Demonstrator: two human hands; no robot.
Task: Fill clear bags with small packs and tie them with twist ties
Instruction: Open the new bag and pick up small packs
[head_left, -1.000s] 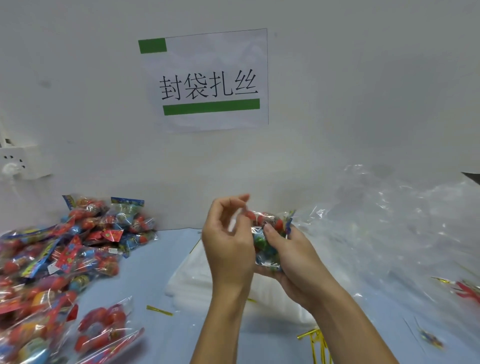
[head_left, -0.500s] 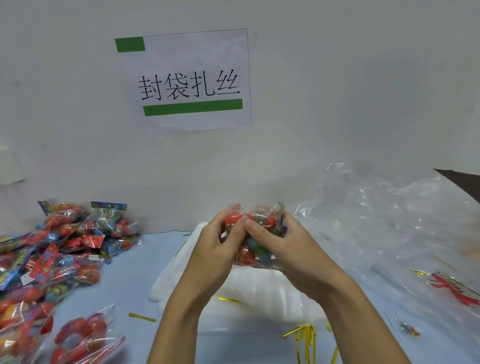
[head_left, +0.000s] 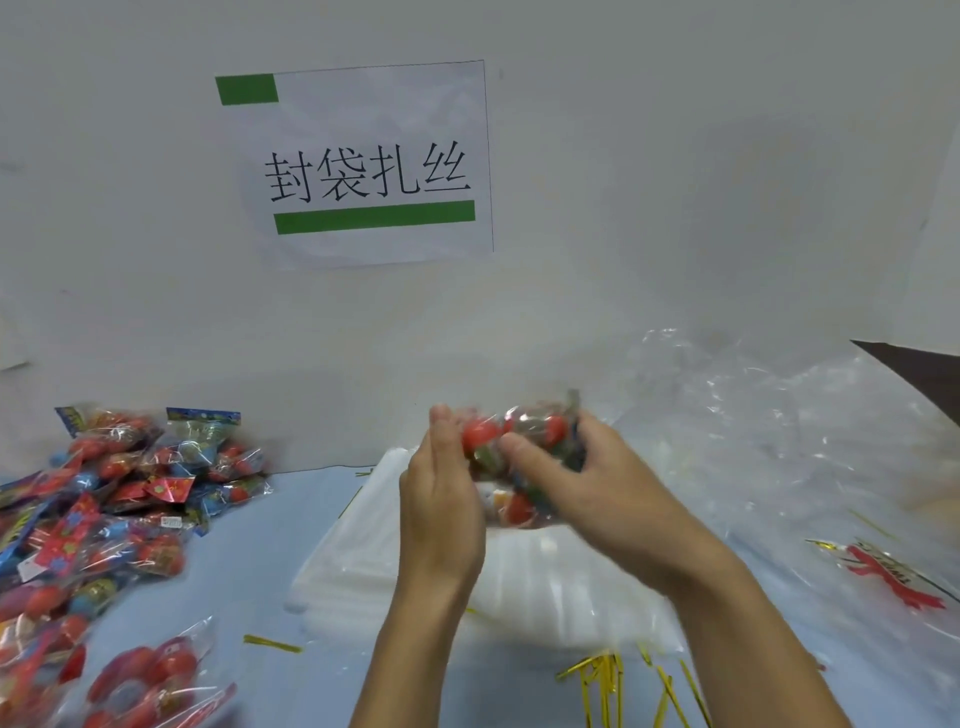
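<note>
Both hands hold one filled clear bag (head_left: 519, 467) of small red, green and blue packs in the air above a white stack of empty bags (head_left: 545, 587). My left hand (head_left: 441, 499) presses against the bag's left end, its fingers upright along the side. My right hand (head_left: 582, 488) wraps the bag from the right, thumb across its front. The bag is blurred, and its neck is not visible. Loose gold twist ties (head_left: 608, 675) lie on the blue table near the front edge.
A heap of colourful small packs (head_left: 104, 499) covers the table's left side, with a filled bag (head_left: 150, 675) in front of it. Crumpled clear plastic (head_left: 769, 447) fills the right. A single twist tie (head_left: 272, 644) lies left of the white stack. A wall with a paper sign (head_left: 363, 166) stands behind.
The hands have closed in on the bag and dropped slightly. My left hand, earlier curled with raised fingertips, now lies flat against the bag's left end.
</note>
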